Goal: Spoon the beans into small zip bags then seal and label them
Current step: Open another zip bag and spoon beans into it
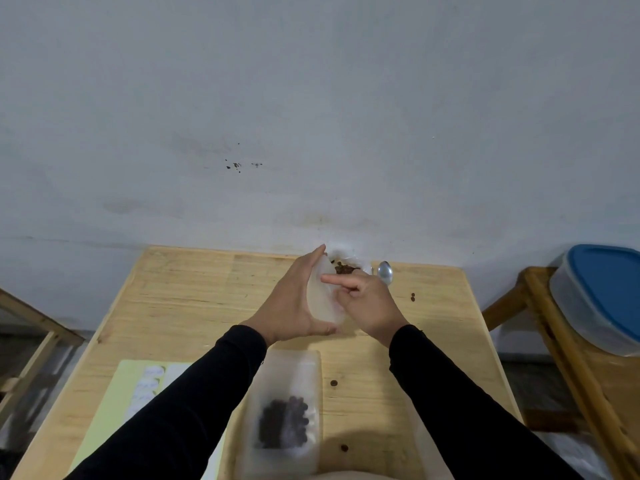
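My left hand (294,303) holds a small frosted zip bag (323,299) upright above the wooden table (194,292), thumb under it and fingers along its left side. My right hand (367,303) grips a metal spoon (385,271), whose bowl sticks up behind the knuckles; the index finger points left across the bag's mouth. Behind the hands a clear bag of brown beans (344,266) stands against the wall. A filled zip bag (285,415) with dark beans lies flat near me between my forearms.
A yellow sheet with white labels (145,386) lies at the near left, partly under my left sleeve. Loose beans (412,296) are scattered on the table. A clear container with a blue lid (602,296) rests on a wooden stand to the right.
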Demonstrator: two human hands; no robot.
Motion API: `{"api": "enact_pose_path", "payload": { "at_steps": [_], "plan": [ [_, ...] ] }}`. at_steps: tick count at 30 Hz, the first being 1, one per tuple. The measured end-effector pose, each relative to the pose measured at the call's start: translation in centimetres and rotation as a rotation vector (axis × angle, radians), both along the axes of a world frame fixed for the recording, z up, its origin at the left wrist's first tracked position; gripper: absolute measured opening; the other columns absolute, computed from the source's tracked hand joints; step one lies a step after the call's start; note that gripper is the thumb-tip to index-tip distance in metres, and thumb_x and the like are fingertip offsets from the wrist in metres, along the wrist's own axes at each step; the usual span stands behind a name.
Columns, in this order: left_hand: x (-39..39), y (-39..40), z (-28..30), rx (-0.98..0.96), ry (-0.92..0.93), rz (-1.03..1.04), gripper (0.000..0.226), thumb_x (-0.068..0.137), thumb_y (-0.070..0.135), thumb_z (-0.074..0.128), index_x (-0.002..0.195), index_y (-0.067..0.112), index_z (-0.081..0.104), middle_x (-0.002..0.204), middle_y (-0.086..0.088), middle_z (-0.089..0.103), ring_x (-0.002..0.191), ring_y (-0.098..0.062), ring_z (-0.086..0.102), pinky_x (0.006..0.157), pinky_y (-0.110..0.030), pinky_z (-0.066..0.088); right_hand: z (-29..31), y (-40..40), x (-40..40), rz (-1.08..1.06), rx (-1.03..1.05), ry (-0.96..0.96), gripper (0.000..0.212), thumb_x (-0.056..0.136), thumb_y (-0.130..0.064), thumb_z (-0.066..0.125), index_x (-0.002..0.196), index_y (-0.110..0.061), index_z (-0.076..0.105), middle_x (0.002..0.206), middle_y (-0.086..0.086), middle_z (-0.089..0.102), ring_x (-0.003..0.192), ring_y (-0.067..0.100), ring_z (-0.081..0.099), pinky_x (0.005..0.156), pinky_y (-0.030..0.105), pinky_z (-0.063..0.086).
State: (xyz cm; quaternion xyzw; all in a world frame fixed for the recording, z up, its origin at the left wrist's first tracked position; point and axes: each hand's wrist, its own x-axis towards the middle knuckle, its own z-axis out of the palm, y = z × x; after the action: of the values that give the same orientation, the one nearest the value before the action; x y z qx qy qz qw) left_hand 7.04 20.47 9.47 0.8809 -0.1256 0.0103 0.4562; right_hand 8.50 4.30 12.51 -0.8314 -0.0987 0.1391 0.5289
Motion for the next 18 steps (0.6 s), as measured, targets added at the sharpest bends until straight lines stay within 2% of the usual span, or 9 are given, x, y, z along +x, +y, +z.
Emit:
{"api": "enact_pose_path", "payload": {
  "at_steps": [2, 4, 6, 9, 13, 14, 16, 18],
  "plan": [
    [0.0, -0.1, -0.3, 0.011, -0.074, 0.037, 0.111, 0.055, 0.039, 0.085, 0.146, 0.022, 0.023, 0.139, 0.009, 0.036, 0.128, -0.001, 0.035, 0.099, 0.000, 0.021, -0.3, -0.3, 0.3, -0.010, 0.023, 0.011, 0.039, 0.092, -0.006, 0.049, 0.106, -0.036, 0.068, 0.096, 0.018, 0.058, 0.083, 0.027, 0.062, 0.080, 0.029, 0.055],
    [-0.1, -0.4, -0.5, -0.003, -0.148, 0.079, 0.094, 0.058, 0.042, 0.077, 0.139, 0.017, 0.036, 0.131, 0.009, 0.043, 0.120, -0.003, 0.043, 0.098, -0.003, 0.026, -0.6, -0.4, 0.5, -0.039, 0.088, 0.052, 0.038, 0.092, -0.002, 0.047, 0.103, -0.030, 0.070, 0.086, 0.022, 0.055, 0.073, 0.017, 0.061, 0.072, 0.022, 0.056],
    [-0.2, -0.7, -0.8, -0.011, -0.196, 0.106, 0.083, 0.062, 0.044, 0.072, 0.133, 0.013, 0.044, 0.126, 0.009, 0.048, 0.117, -0.006, 0.047, 0.100, -0.009, 0.031, -1.1, -0.5, 0.6, -0.068, 0.105, 0.048, 0.036, 0.092, -0.001, 0.048, 0.099, -0.026, 0.072, 0.088, 0.013, 0.056, 0.069, 0.009, 0.063, 0.077, 0.029, 0.058],
    [-0.3, -0.8, -1.7, 0.010, -0.208, 0.139, 0.078, 0.063, 0.042, 0.071, 0.131, 0.012, 0.046, 0.124, 0.010, 0.048, 0.116, -0.007, 0.048, 0.102, -0.023, 0.038, -1.8, -0.3, 0.7, -0.110, 0.053, -0.030, 0.034, 0.089, 0.001, 0.049, 0.097, -0.020, 0.074, 0.091, 0.004, 0.056, 0.069, 0.013, 0.064, 0.076, 0.033, 0.058],
    [-0.4, -0.8, -3.1, 0.063, -0.200, 0.155, 0.079, 0.063, 0.041, 0.072, 0.132, 0.017, 0.044, 0.123, 0.010, 0.048, 0.115, -0.008, 0.048, 0.100, -0.034, 0.042, -3.3, 0.0, 0.7, -0.159, -0.060, -0.218, 0.034, 0.083, 0.007, 0.051, 0.092, -0.015, 0.075, 0.088, 0.010, 0.061, 0.067, 0.023, 0.064, 0.070, 0.036, 0.057],
    [-0.4, -0.7, -3.4, 0.073, -0.198, 0.157, 0.079, 0.062, 0.041, 0.072, 0.132, 0.017, 0.043, 0.122, 0.009, 0.049, 0.114, -0.008, 0.048, 0.099, -0.032, 0.042, -3.6, 0.0, 0.7, -0.160, -0.089, -0.277, 0.033, 0.081, 0.008, 0.052, 0.091, -0.013, 0.076, 0.086, 0.010, 0.063, 0.065, 0.023, 0.063, 0.068, 0.036, 0.056],
    [-0.3, -0.6, -3.9, 0.071, -0.174, 0.178, 0.080, 0.061, 0.042, 0.072, 0.131, 0.014, 0.045, 0.120, 0.003, 0.051, 0.111, -0.007, 0.047, 0.098, -0.021, 0.040, -4.0, -0.1, 0.8, -0.125, -0.079, -0.322, 0.030, 0.081, 0.006, 0.054, 0.093, -0.011, 0.075, 0.084, 0.009, 0.064, 0.063, 0.022, 0.064, 0.067, 0.037, 0.057],
    [-0.2, -0.5, -4.1, 0.059, -0.132, 0.208, 0.082, 0.060, 0.044, 0.072, 0.131, 0.012, 0.046, 0.120, -0.002, 0.052, 0.109, -0.007, 0.047, 0.095, -0.009, 0.035, -4.1, -0.8, 1.5, -0.082, 0.049, -0.163, 0.025, 0.087, 0.001, 0.054, 0.097, -0.012, 0.074, 0.087, 0.004, 0.066, 0.071, 0.019, 0.068, 0.071, 0.039, 0.059]
  ]
}}
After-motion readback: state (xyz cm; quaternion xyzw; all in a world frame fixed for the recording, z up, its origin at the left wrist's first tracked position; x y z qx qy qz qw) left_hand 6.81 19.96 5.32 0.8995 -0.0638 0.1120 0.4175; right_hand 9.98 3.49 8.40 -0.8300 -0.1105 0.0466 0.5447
